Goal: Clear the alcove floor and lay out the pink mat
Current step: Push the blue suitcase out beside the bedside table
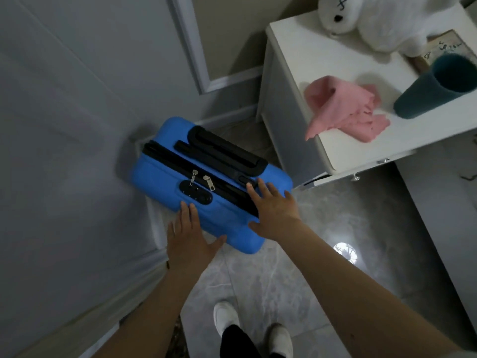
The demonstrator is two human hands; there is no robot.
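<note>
A blue hard-shell suitcase with a black handle and zip stands on the tiled floor in the alcove between the grey door and a white cabinet. My left hand lies flat against its near lower edge, fingers apart. My right hand rests spread on its near right corner, over the zip. Neither hand is closed around anything. The pink mat lies crumpled on the cabinet top, one corner hanging over the edge.
The white cabinet stands right of the suitcase, bearing a dark teal rolled item and a white plush toy. A grey door fills the left. My feet in white shoes stand on glossy tiles.
</note>
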